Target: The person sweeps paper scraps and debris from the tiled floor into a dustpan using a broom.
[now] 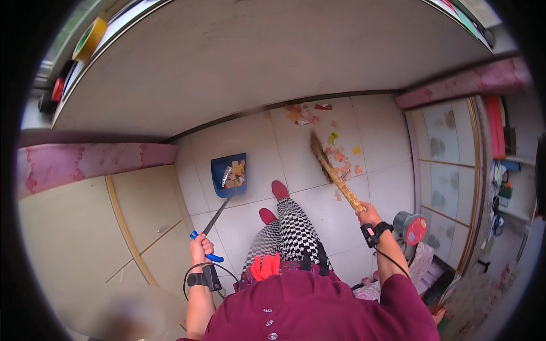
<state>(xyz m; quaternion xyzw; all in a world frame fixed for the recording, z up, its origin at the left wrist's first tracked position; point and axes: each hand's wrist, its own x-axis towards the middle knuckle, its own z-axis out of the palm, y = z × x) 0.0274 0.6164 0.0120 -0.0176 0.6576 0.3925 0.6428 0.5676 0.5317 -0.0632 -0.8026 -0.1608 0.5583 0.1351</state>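
My left hand (201,250) is closed around the blue handle of a dustpan (217,183), whose dark shaft slants up to a blue pan on the floor. Inside the pan lie orange-brown scraps (234,175) and a silvery wrapper (226,173). In my right hand (369,215) is the straw handle of a broom (343,186). Its bristles rest on the tiles, tilted to the upper left, beside a pile of pale orange scraps (344,165). Farther off, more scraps and wrappers (301,115) lie near the wall, with a yellow-green wrapper (333,138) between.
Pale cabinets (142,210) line the left, and a panelled cabinet (446,159) stands on the right. A grey bucket-like container with a red disc (415,227) sits beside my right forearm. My red shoes (279,190) are on the white tiles (256,136). A yellow tape roll (90,40) is at upper left.
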